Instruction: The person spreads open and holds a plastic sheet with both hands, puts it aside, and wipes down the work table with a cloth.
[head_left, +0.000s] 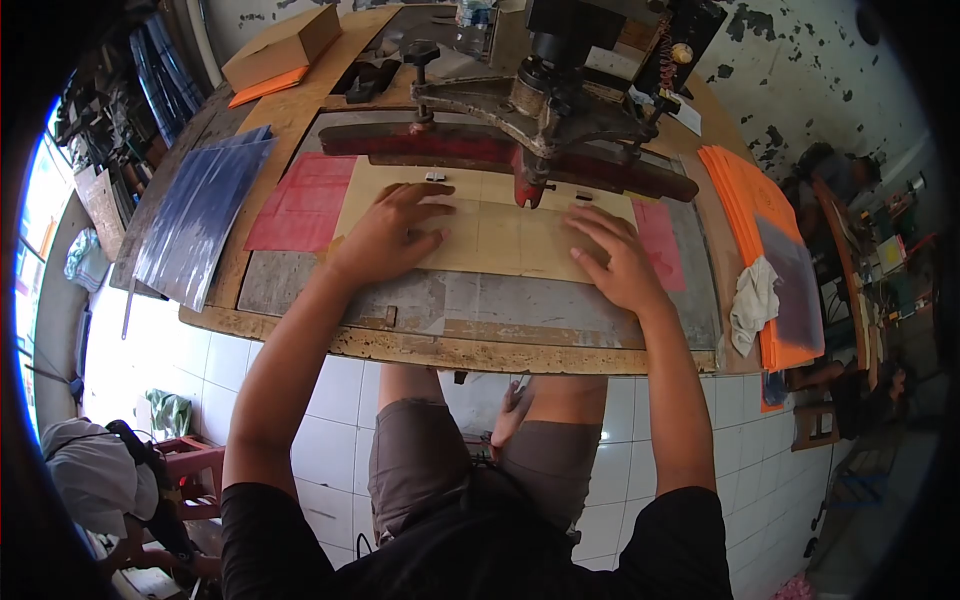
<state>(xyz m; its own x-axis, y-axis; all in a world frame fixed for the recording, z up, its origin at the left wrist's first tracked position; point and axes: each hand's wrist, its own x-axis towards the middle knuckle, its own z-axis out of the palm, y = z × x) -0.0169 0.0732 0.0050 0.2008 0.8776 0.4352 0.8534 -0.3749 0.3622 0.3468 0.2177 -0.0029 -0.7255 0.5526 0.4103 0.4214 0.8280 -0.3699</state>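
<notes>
A wide pale yellow sheet (480, 240) lies on the grey metal bed of a press, over pink-red sheets (295, 205) that show at both sides. My left hand (395, 230) is at the sheet's left part, fingers apart and holding nothing. On its right part is my right hand (615, 255), fingers spread, also with nothing in it. Small clip-like pieces (435, 177) sit near the sheet's far edge, one close to each hand's fingertips. Just beyond the hands, the red bar (460, 143) of the press spans the bed.
Clear plastic sheets (205, 215) lie at the left table edge. Orange folders (745, 215) and a white cloth (755, 305) are at the right. A cardboard box (282, 50) stands at the back left. One person sits at lower left; others are at the far right.
</notes>
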